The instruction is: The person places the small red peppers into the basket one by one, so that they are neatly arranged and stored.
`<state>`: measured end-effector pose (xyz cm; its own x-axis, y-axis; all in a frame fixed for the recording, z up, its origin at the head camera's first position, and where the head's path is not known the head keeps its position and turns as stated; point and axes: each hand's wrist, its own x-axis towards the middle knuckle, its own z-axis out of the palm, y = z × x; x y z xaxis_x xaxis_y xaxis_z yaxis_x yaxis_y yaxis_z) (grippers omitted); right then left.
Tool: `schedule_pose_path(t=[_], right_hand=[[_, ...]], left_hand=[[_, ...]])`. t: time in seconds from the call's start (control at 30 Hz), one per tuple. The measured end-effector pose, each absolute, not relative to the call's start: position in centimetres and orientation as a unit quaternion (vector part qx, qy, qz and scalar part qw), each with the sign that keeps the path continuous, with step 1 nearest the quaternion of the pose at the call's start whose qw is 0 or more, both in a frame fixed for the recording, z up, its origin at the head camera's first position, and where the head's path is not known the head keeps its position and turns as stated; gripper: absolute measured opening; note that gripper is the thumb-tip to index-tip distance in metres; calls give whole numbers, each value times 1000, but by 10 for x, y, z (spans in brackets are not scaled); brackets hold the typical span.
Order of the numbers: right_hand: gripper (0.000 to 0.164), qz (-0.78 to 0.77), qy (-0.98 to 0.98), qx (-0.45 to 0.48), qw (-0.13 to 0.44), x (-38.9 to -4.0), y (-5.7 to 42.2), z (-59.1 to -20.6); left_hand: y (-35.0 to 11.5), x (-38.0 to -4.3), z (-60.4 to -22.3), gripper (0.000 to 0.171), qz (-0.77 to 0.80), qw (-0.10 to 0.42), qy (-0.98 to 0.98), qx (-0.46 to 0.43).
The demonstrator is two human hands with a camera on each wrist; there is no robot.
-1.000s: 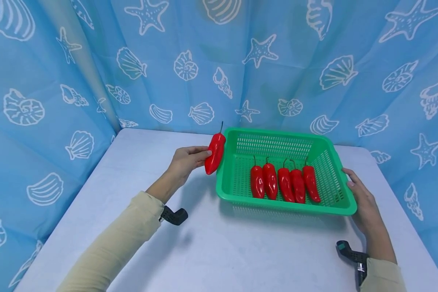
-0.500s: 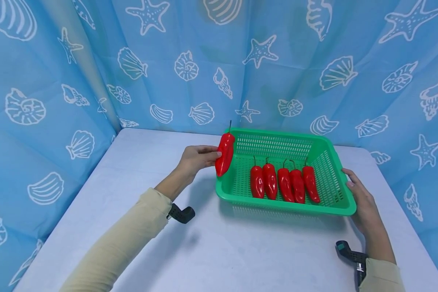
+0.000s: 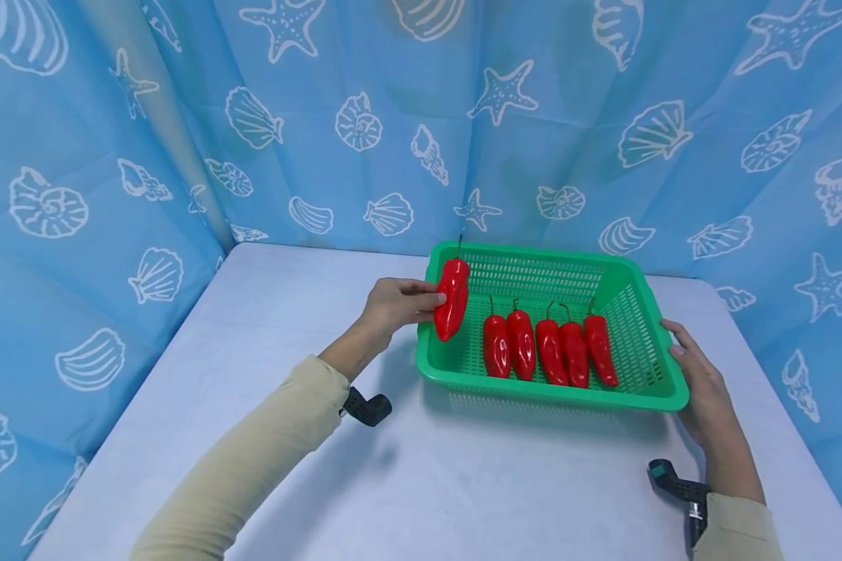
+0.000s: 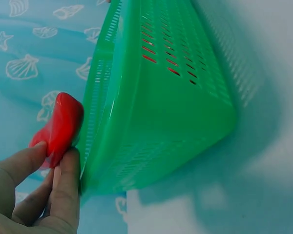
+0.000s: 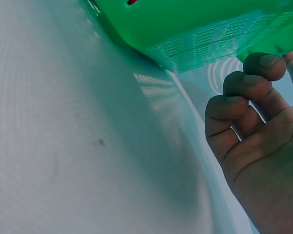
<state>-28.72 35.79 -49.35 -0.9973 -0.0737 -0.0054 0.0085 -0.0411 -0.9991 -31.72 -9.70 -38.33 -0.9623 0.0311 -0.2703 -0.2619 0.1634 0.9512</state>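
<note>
My left hand [image 3: 396, 305] pinches a glossy red chili pepper [image 3: 453, 300] between thumb and fingers, its thin stem pointing up. The pepper overlaps the left end of a green plastic basket [image 3: 554, 395] in the head view. From the left wrist, the pepper [image 4: 63, 124] shows beside the basket's rim, with the thumb on one side and fingers on the other. Inside the basket, several red peppers [image 3: 521, 347] lie in a row, stems toward the back. My right hand [image 3: 705, 389] holds the basket's right rim; its fingers [image 5: 227, 109] are curled in the right wrist view.
A white-covered table [image 3: 491, 483] lies under the basket. Behind and at the sides hangs a blue curtain [image 3: 288, 179] with white shell and starfish prints. Each wrist carries a small black camera mount [image 3: 368, 407].
My left hand has moved right with the pepper, from outside the basket's left rim to over its left end. The right hand stays at the basket's right rim.
</note>
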Motion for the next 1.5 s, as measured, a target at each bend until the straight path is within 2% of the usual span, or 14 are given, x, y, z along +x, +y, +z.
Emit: schedule_pose_path(t=[0.5, 0.77, 1.17, 1.5], right_hand=[[48, -718, 695, -26, 30, -288, 358, -493], [48, -716, 697, -16, 32, -287, 357, -492], [48, -715, 698, -18, 32, -288, 355, -490], [49, -719, 694, -23, 35, -287, 355, -490]], left_hand=[[-80, -318, -382, 29, 616, 96, 777, -87], [-62, -316, -385, 30, 588, 89, 803, -43], [-56, -313, -386, 28, 521, 47, 852, -9], [-41, -312, -388, 23, 491, 77, 868, -14]])
